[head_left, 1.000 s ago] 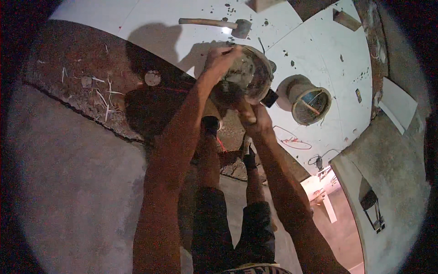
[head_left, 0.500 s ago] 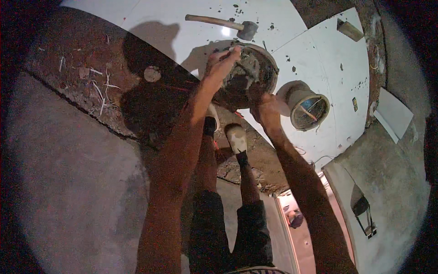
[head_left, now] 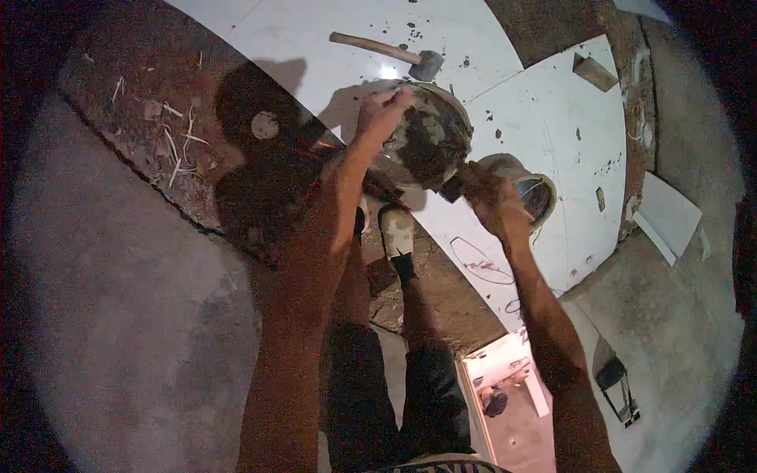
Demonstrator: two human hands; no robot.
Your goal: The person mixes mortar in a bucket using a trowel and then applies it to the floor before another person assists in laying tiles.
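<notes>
A wide round bucket (head_left: 467, 118) with wet grey-brown mortar (head_left: 430, 138) in it is in front of me, tilted with its mouth toward me. My left hand (head_left: 382, 117) is at its left rim, fingers curled over the edge. My right hand (head_left: 498, 203) is closed just off the bucket's lower right rim. A small dark piece shows by its fingers, but what it grips is too blurred to name. Partly behind that hand lies a smaller round pail (head_left: 544, 193) with something blue inside.
A hammer (head_left: 394, 54) with a wooden handle lies on large white panels (head_left: 544, 102) beyond the bucket, among dark crumbs. A small block (head_left: 595, 72) sits at the far right. White strips (head_left: 177, 146) litter bare soil at left. My feet stand near the bucket.
My right hand has moved right and nearer to me, away from the bucket's rim, and now overlaps the smaller pail. My left hand stays at the rim. The view has shifted slightly.
</notes>
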